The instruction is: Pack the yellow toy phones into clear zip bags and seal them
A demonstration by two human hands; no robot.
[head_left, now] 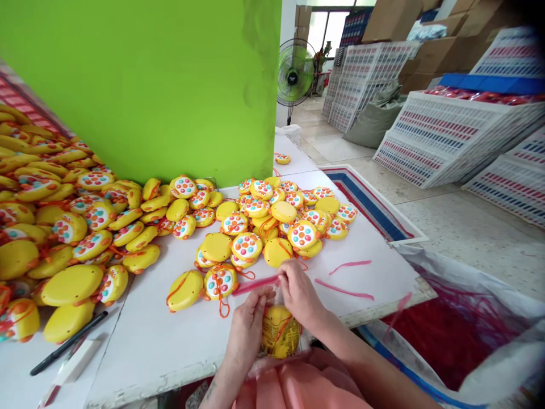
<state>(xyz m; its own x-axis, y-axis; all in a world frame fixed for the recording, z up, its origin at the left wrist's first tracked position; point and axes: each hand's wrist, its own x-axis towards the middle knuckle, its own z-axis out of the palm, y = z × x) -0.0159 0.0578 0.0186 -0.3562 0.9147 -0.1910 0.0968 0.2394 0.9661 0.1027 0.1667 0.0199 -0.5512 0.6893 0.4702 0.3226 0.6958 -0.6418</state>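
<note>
My left hand (pixel 248 324) and my right hand (pixel 299 292) are closed on a clear plastic bag (pixel 279 335) at the near edge of the white table (pixel 170 335). Inside the bag is a yellow round toy with an orange cord. My right hand's fingers pinch a pink strip (pixel 255 284) at the bag's top. Just beyond my hands lie loose yellow toys with coloured dots (pixel 247 245), several with orange cords.
A big heap of the same toys (pixel 51 216) fills the left. Pink strips (pixel 344 291) lie on the table's right. A black pen (pixel 68 343) lies front left. A green wall (pixel 149 85) stands behind. White crates (pixel 451 136), a fan (pixel 294 74) and a bag of red scraps (pixel 447 329) are on the right.
</note>
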